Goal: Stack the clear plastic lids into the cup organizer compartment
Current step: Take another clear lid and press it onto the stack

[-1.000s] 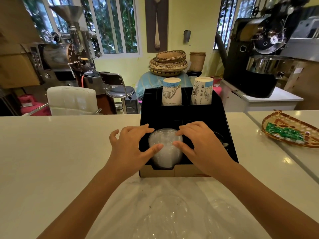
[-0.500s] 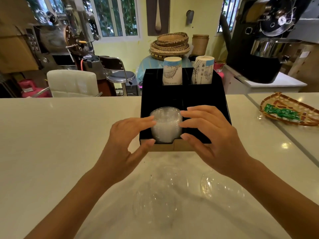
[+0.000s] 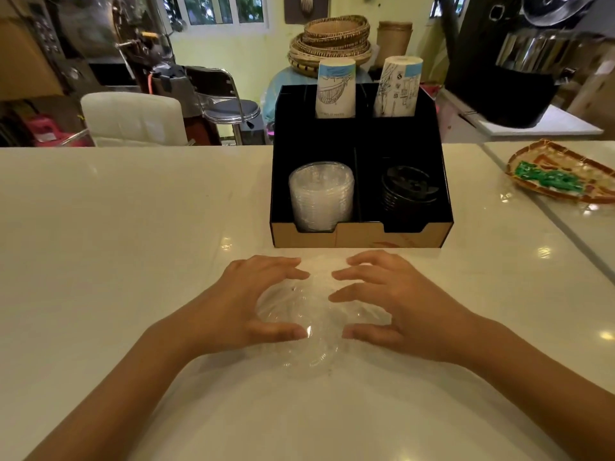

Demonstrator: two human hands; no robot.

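Observation:
A black cup organizer stands on the white counter ahead of me. Its front left compartment holds a stack of clear plastic lids. Closer to me, loose clear lids lie on the counter. My left hand and my right hand are curled around these loose lids from either side, fingers spread, thumbs near the front. Whether the fingers press on the plastic is unclear.
Black lids fill the organizer's front right compartment. Two paper cup stacks stand in its back compartments. A woven tray with green packets lies at the right. A counter seam runs diagonally at the far right.
Both hands have left the lid stack in the organizer and drawn back toward me, now around the loose lids on the counter. The camera has tilted down.

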